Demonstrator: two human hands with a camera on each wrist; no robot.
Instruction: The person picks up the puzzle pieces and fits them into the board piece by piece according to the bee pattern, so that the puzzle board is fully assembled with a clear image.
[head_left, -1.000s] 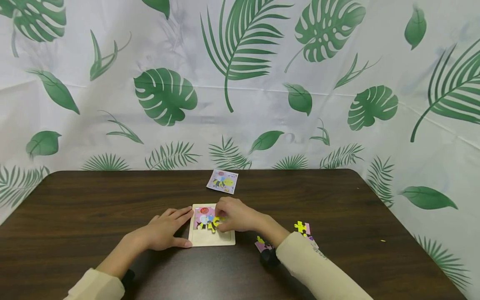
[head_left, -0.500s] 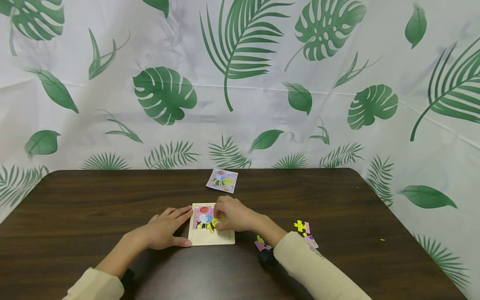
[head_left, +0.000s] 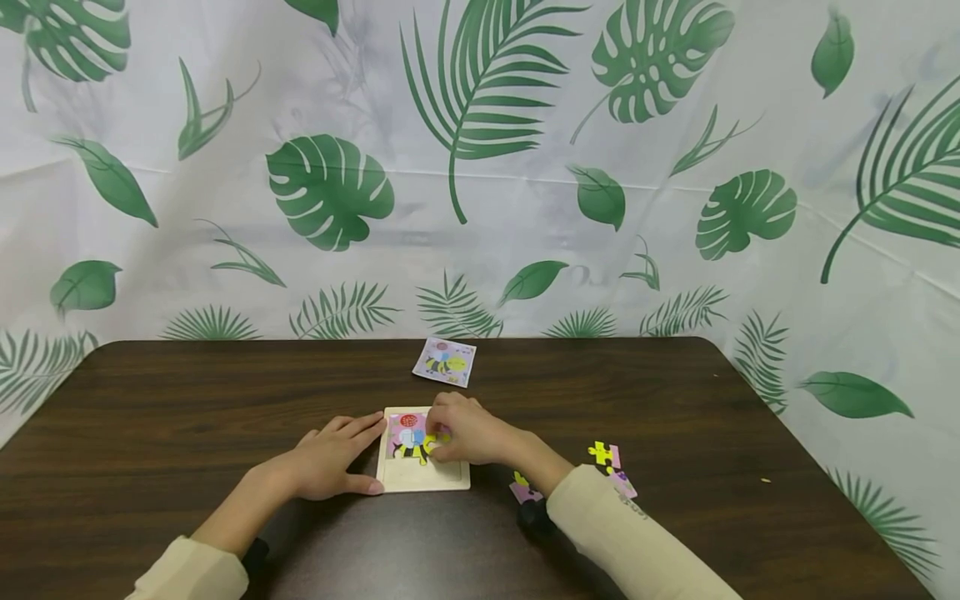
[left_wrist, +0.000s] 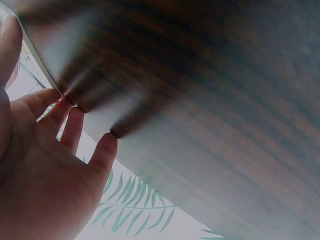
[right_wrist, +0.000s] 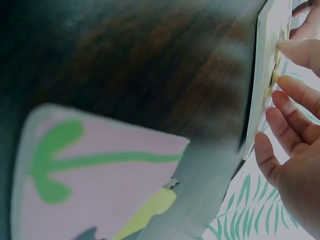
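A light wooden puzzle board [head_left: 423,478] lies on the table, its upper part filled with pieces showing a bee and a red balloon [head_left: 408,421]. My left hand [head_left: 330,458] rests against the board's left edge, thumb and fingers spread; the left wrist view shows this hand [left_wrist: 55,160] with fingertips at the rim. Over the board's right side, my right hand [head_left: 472,429] pinches a yellow puzzle piece [head_left: 435,443], which the fingers partly cover. In the right wrist view, thumb and fingertips of the right hand [right_wrist: 300,155] touch pieces on the board [right_wrist: 263,65].
A picture card [head_left: 446,362] with the bee lies behind the board. Loose pieces [head_left: 603,454] lie to the right, and another piece [head_left: 525,490] is beside the right wrist, partly hidden. The brown table [head_left: 225,375] ends at a leaf-patterned cloth [head_left: 510,242].
My right hand has shifted very slightly left over the board. The left hand and the board stay in place.
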